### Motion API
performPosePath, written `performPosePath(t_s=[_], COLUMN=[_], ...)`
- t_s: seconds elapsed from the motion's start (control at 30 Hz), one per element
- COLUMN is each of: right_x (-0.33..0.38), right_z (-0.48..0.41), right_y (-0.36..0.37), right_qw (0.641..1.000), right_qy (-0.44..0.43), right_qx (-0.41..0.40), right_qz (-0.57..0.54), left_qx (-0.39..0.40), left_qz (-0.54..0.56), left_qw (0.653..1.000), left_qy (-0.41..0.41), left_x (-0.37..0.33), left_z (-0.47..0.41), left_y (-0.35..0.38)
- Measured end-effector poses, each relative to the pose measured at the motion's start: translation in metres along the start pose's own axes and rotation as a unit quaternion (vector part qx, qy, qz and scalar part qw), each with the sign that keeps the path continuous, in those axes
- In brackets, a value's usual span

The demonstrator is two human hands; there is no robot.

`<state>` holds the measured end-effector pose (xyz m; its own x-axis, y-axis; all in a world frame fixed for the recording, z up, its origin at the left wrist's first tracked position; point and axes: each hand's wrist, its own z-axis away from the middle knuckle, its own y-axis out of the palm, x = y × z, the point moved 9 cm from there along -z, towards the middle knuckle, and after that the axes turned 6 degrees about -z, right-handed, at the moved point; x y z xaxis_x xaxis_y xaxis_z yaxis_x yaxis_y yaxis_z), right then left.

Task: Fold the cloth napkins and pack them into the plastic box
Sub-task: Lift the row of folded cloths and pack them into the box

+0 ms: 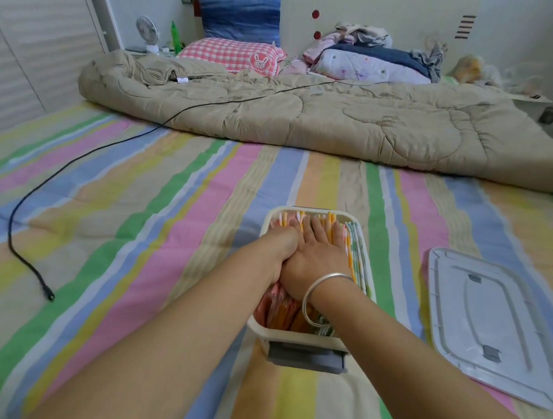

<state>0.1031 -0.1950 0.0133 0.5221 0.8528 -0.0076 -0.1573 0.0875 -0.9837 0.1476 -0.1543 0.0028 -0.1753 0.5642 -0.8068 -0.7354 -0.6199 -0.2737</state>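
Both hands pressed flat on a row of folded cloth napkins (352, 247) packed on edge inside a white plastic box (305, 337) that sat on a bed with a striped sheet (138, 199). The left hand (282, 242) lay on the pink and orange folds with its fingers curled downward, whether gripping any cloth could not be told; the right hand (314, 261), a silver bangle (321, 291) at its wrist, lay spread and overlapped it, palm down. Green-striped napkins stood uncovered along the box's right wall. The box's lid (486, 322) lay just beside it to the right, off and upside down. The napkins appeared soft, light and springy, likely to puff back up once released, so pressure seemed best kept broad across the top edges. The box looked rigid and light, best taken by its rim or the grey latch (305, 357) at the near end.
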Motion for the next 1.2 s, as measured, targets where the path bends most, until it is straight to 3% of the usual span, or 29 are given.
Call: performPosePath(t_s=[0.13, 0.23, 0.27, 0.3, 0.33, 0.37, 0.4, 0.47, 0.6, 0.87, 1.0, 1.07, 1.2], right_x=[0.005, 0.004, -0.005, -0.021, -0.046, -0.070, -0.089, -0.103, -0.087, -0.062, -0.053, -0.046, -0.040], right_z=[-0.002, 0.005, 0.010, 0.018, 0.026, 0.037, 0.047, 0.053, 0.045, 0.028, 0.012, 0.009, 0.003], right_y=[0.000, -0.015, -0.026, -0.036, -0.043, -0.046, -0.047, -0.041, -0.045, -0.057, -0.066, -0.073, -0.063], right_qw=[0.998, 0.962, 0.915, 0.847, 0.780, 0.739, 0.740, 0.793, 0.879, 0.922, 0.966, 0.984, 0.990], right_qy=[-0.017, -0.051, -0.056, -0.044, -0.009, 0.043, 0.095, 0.151, 0.132, 0.136, 0.126, 0.110, 0.094], right_qx=[-0.037, -0.077, -0.106, -0.148, -0.207, -0.258, -0.282, -0.240, -0.147, -0.170, -0.091, -0.031, 0.076], right_qz=[-0.049, -0.257, -0.384, -0.508, -0.590, -0.621, -0.603, -0.540, -0.434, -0.321, -0.206, -0.139, -0.067], left_qx=[-0.100, -0.199, -0.209, -0.203, -0.183, -0.155, -0.134, -0.131, -0.132, -0.092, -0.097, -0.077, -0.048], left_qz=[-0.090, -0.190, -0.200, -0.215, -0.238, -0.264, -0.289, -0.326, -0.371, -0.524, -0.573, -0.573, -0.520], left_qw=[0.984, 0.930, 0.920, 0.914, 0.911, 0.908, 0.902, 0.882, 0.859, 0.804, 0.764, 0.768, 0.816], left_qy=[0.119, 0.242, 0.265, 0.279, 0.283, 0.284, 0.293, 0.313, 0.329, 0.266, 0.279, 0.275, 0.248], left_x=[-0.043, -0.077, -0.076, -0.071, -0.063, -0.053, -0.045, -0.038, -0.034, -0.031, -0.055, -0.054, -0.046], left_z=[0.037, 0.063, 0.065, 0.065, 0.063, 0.057, 0.055, 0.050, 0.048, 0.032, 0.031, 0.023, 0.011], left_y=[-0.030, -0.052, -0.049, -0.042, -0.030, -0.017, -0.006, 0.005, 0.011, 0.013, 0.009, 0.010, 0.014])
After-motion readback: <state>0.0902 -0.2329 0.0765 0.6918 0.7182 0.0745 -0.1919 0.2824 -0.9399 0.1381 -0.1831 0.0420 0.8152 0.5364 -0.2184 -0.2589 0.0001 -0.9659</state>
